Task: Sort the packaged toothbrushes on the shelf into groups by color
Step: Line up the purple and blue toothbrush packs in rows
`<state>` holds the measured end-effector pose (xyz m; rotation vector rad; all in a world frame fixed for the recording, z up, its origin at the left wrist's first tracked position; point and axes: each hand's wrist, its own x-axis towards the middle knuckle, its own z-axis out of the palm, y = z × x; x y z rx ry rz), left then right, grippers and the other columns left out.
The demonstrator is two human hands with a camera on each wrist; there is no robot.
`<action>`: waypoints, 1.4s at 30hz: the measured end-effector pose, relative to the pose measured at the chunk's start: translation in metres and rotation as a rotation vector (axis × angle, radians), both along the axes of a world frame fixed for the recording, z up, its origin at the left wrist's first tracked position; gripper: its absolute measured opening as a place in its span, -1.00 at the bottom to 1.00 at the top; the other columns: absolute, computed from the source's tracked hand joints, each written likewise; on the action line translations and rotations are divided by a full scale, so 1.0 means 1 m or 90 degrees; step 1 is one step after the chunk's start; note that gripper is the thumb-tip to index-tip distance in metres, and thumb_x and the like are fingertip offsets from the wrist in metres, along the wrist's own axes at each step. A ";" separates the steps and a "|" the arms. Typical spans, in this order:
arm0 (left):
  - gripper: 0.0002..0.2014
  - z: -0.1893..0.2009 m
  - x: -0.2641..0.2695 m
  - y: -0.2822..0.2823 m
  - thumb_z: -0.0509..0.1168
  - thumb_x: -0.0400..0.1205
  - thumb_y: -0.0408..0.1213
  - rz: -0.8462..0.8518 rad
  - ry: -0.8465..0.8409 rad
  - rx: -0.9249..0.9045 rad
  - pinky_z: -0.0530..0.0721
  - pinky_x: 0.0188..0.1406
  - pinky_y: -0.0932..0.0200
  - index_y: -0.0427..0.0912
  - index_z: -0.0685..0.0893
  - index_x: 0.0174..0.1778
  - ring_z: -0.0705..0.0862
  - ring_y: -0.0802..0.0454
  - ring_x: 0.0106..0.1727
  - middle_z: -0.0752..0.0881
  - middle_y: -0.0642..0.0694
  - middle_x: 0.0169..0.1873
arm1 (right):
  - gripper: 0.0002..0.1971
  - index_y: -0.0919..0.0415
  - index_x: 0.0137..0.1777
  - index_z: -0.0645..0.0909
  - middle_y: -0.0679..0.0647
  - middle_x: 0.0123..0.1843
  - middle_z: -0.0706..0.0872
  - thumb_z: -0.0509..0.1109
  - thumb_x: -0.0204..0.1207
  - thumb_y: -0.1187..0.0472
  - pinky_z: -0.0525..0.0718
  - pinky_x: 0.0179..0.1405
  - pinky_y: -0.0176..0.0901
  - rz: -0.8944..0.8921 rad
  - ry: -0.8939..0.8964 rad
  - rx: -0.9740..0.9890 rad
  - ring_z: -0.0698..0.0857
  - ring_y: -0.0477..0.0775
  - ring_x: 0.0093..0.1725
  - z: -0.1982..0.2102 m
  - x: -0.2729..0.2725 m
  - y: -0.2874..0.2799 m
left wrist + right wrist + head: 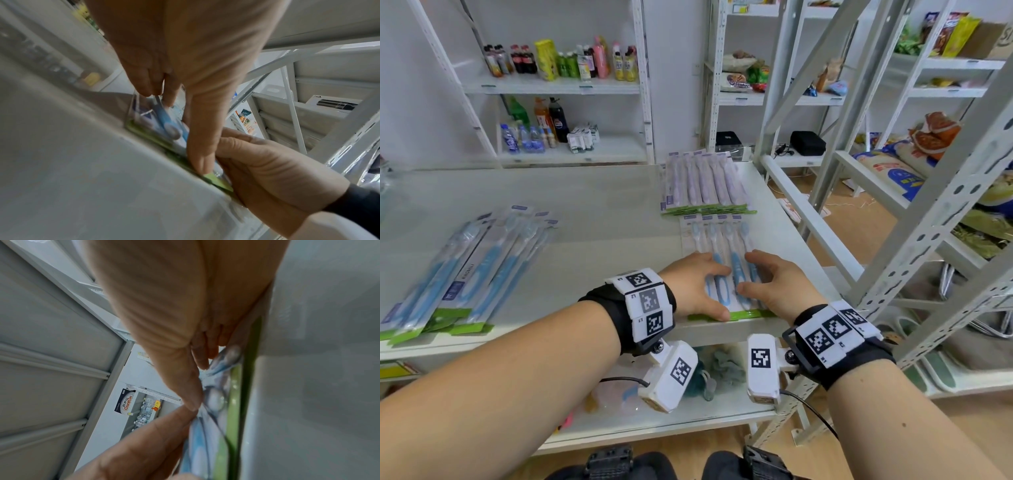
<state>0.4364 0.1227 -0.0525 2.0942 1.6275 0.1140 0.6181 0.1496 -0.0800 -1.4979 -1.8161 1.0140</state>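
Head view: at the shelf's 4 o'clock, left hand and right hand press flat, ungrasping, on blue toothbrush packs.

View along right hand from wrist: palm fills upper centre, fingers extended, tips resting on blue toothbrush packs; thumb stretched straight, tip touching clear pack film. Lower left: left hand, one digit meeting right thumb tip on same packs. Packs lie against grey shelf, green card edges bordering it. Background, partly blurred: pale rack upright, carton marked Ganten, small water bottles beside it
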 end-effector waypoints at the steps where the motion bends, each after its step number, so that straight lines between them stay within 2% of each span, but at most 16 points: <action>1: -0.18 0.001 0.000 0.000 0.49 0.39 0.11 -0.003 0.004 -0.001 0.28 0.42 0.17 0.09 0.32 0.56 0.29 -0.04 0.54 0.25 -0.07 0.56 | -0.34 0.11 0.45 0.49 0.05 0.52 0.47 0.59 0.33 0.23 0.41 0.25 -0.33 -0.002 0.000 0.003 0.53 0.02 0.38 0.000 0.000 0.000; 16: -0.21 0.001 0.007 0.002 0.47 0.40 0.12 -0.010 0.003 0.012 0.33 0.37 0.15 0.06 0.35 0.55 0.35 -0.06 0.49 0.33 -0.07 0.52 | -0.35 0.10 0.49 0.45 0.01 0.55 0.43 0.54 0.38 0.22 0.37 0.27 -0.32 -0.002 -0.045 0.004 0.50 0.03 0.42 0.003 0.000 0.001; 22: -0.20 0.001 -0.002 0.001 0.47 0.40 0.12 0.043 -0.055 0.018 0.15 0.54 0.12 0.15 0.32 0.55 0.14 -0.02 0.63 0.13 -0.04 0.64 | -0.38 0.09 0.47 0.47 0.11 0.51 0.48 0.53 0.39 0.23 0.44 0.28 -0.23 -0.027 0.033 -0.035 0.48 0.04 0.45 0.004 0.000 0.004; 25: -0.31 0.007 -0.018 -0.001 0.45 0.44 0.09 0.081 -0.110 0.049 0.18 0.50 0.17 0.15 0.40 0.50 0.21 0.01 0.61 0.21 -0.01 0.62 | -0.42 0.10 0.46 0.48 0.17 0.49 0.50 0.52 0.42 0.23 0.44 0.28 -0.17 -0.037 0.056 -0.041 0.46 0.06 0.47 0.008 -0.003 0.008; 28: -0.45 0.015 -0.045 -0.005 0.41 0.50 0.03 0.154 -0.173 0.099 0.25 0.41 0.21 0.09 0.51 0.42 0.34 0.02 0.54 0.35 0.00 0.55 | -0.45 0.06 0.41 0.53 0.12 0.47 0.53 0.53 0.40 0.21 0.36 0.25 -0.21 -0.043 0.049 0.002 0.44 0.03 0.48 0.016 -0.014 0.010; 31: -0.58 0.022 -0.085 -0.013 0.37 0.56 -0.06 0.239 -0.217 0.147 0.35 0.42 0.17 0.02 0.59 0.35 0.45 0.00 0.46 0.46 -0.01 0.48 | -0.48 -0.01 0.37 0.57 0.08 0.45 0.55 0.54 0.38 0.15 0.38 0.25 -0.14 -0.031 0.088 0.020 0.48 0.02 0.44 0.027 -0.040 0.012; 33: -0.64 0.026 -0.118 -0.020 0.35 0.57 -0.11 0.304 -0.223 0.176 0.41 0.39 0.15 -0.03 0.63 0.29 0.50 0.01 0.41 0.54 -0.01 0.41 | -0.49 -0.03 0.34 0.59 0.06 0.40 0.59 0.55 0.36 0.12 0.42 0.22 -0.12 -0.003 0.099 0.020 0.54 0.01 0.36 0.034 -0.066 0.011; 36: -0.71 0.030 -0.171 -0.035 0.36 0.56 -0.21 0.432 -0.235 0.226 0.47 0.24 0.22 -0.09 0.67 0.21 0.61 0.01 0.24 0.66 -0.04 0.26 | -0.54 0.02 0.28 0.64 -0.02 0.25 0.69 0.55 0.35 0.12 0.51 0.20 -0.10 0.047 0.110 0.024 0.65 -0.05 0.17 0.038 -0.113 0.008; 39: -0.73 0.031 -0.227 -0.056 0.37 0.52 -0.26 0.557 -0.217 0.254 0.45 0.12 0.29 -0.13 0.71 0.15 0.65 -0.01 0.14 0.72 -0.08 0.16 | -0.57 0.10 0.24 0.64 -0.02 0.05 0.75 0.54 0.36 0.11 0.61 0.01 -0.11 0.103 0.104 0.003 0.72 -0.03 -0.03 0.037 -0.163 0.000; 42: -0.70 0.026 -0.277 -0.081 0.42 0.48 -0.18 0.633 -0.180 0.192 0.51 0.14 0.18 -0.20 0.72 0.09 0.66 -0.15 0.15 0.72 -0.20 0.11 | -0.59 0.12 0.20 0.63 -0.01 -0.15 0.77 0.54 0.36 0.09 0.65 -0.24 -0.18 0.141 0.099 -0.049 0.75 -0.06 -0.25 0.033 -0.211 -0.011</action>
